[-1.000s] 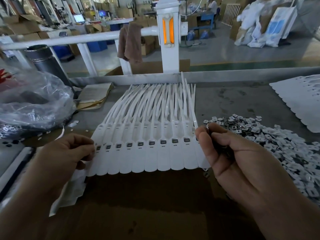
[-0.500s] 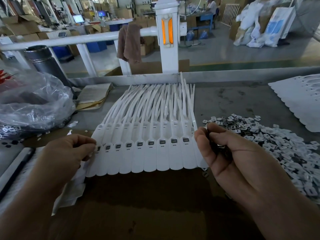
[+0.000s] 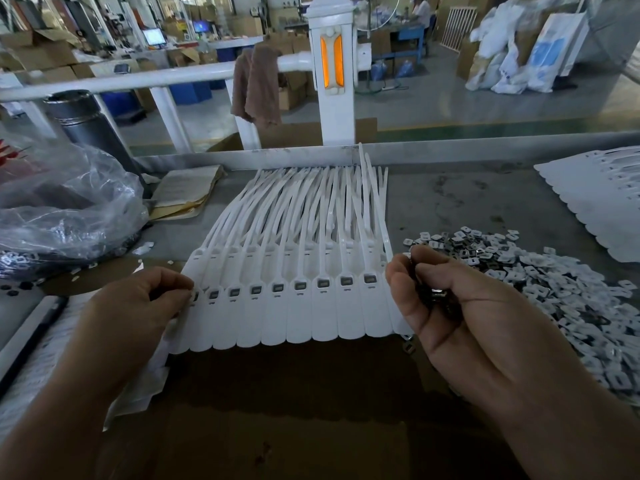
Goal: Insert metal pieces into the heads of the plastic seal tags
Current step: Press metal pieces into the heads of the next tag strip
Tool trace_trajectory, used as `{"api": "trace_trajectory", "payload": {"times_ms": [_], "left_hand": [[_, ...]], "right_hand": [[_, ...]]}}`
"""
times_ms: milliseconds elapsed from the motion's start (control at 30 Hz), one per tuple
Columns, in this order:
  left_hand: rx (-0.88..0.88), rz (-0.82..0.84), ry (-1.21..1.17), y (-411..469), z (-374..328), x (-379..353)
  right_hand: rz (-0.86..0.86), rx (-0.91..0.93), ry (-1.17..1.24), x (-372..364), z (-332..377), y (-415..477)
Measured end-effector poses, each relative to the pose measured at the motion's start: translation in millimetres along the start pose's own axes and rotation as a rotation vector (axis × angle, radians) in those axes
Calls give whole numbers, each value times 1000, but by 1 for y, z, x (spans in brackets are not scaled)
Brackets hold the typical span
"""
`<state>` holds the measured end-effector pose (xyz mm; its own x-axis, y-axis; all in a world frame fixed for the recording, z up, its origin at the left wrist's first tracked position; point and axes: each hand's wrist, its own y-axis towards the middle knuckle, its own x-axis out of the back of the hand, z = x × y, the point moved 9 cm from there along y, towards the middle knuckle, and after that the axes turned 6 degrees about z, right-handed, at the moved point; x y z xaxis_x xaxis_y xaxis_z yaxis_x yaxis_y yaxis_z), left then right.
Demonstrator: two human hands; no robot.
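A row of tags [image 3: 298, 317] is laid on the grey surface [image 3: 450, 202] between the left grip [image 3: 138, 306] and the right grip [image 3: 450, 306], partly over cardboard [image 3: 277, 410]. Pieces [image 3: 540, 271] are heaped just right of the right grip. A bag [image 3: 69, 209] and papers [image 3: 187, 192] are seen beyond the left grip.

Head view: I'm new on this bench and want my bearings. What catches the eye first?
A fan of white tags lies mid-table, dark inserts in a row across their heads. The left hand pinches at the leftmost tag, and the right hand holds metal pieces at the fan's right end. A heap of small white and metal bits spreads to the right.
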<state>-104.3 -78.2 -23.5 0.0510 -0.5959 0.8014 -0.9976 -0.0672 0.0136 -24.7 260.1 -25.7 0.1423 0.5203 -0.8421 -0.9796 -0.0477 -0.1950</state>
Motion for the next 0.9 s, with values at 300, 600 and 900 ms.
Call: {"api": "trace_trajectory", "payload": {"times_ms": [300,600,900], "left_hand": [[-14,-124,24,-4,4,3],[130,-22,-43,-2,12,-3],[174,-52,-95,-5,9,-2]], "right_hand": [[2,2,5,0,0,-1],[7,5,1,-1,0,-2],[27,6,12,-2,0,-2]]}}
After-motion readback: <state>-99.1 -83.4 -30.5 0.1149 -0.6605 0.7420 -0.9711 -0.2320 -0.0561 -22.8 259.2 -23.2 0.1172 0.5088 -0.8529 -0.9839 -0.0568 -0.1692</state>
